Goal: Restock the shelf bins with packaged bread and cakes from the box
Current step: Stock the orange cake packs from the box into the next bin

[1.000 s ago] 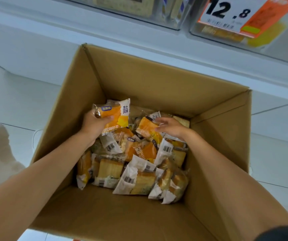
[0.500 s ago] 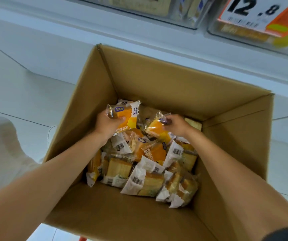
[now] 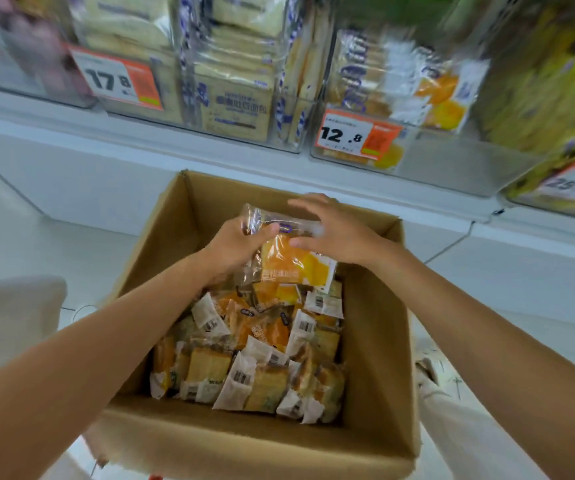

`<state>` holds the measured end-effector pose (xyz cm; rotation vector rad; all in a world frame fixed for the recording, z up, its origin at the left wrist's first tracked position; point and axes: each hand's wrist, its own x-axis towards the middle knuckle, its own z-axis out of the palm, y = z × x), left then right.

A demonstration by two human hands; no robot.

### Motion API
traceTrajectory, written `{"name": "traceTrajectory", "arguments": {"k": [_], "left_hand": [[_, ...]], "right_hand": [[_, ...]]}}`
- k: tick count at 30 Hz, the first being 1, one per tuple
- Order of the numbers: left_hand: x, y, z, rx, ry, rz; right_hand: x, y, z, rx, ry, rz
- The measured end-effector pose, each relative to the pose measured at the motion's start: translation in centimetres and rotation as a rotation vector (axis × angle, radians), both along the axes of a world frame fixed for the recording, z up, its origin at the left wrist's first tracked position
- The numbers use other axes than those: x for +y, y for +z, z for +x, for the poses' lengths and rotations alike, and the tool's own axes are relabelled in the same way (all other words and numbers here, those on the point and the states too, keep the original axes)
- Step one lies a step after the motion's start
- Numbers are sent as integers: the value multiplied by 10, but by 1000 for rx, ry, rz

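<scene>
Left grip [image 3: 234, 249] holds light, crushable bread packets [image 3: 293, 268] above box [image 3: 376, 341]; right grip [image 3: 338, 233] spread wide, touching them; film probably slippery; support underneath.

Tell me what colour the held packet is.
The packet is orange and yellow with a clear top, in the head view.

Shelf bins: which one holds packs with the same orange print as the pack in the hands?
The bin with the 12.8 tag: its orange packs match the held pack. Its neighbours hold pale bread and yellow-green packs.
</scene>
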<state>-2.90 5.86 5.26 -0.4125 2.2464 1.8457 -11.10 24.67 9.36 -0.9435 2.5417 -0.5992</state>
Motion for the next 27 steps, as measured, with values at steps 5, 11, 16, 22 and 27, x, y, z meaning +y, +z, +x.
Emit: {"name": "traceTrajectory", "arguments": {"k": [5,11,16,22,27], "left_hand": [[29,53,-8,19,-64,50],[57,120,-27,158,-209,-45],[82,170,-67,380,-263,-146],[90,185,-149,514,-293,-522],[90,157,-199,483,-352,-946]], "right_hand": [[29,53,-1,48,-30,145],[61,113,1,198,-54,59],[88,171,-25,354,-111,89],[148,205,-90,734,-261,201],[166,177,-154,771,-366,342]]}}
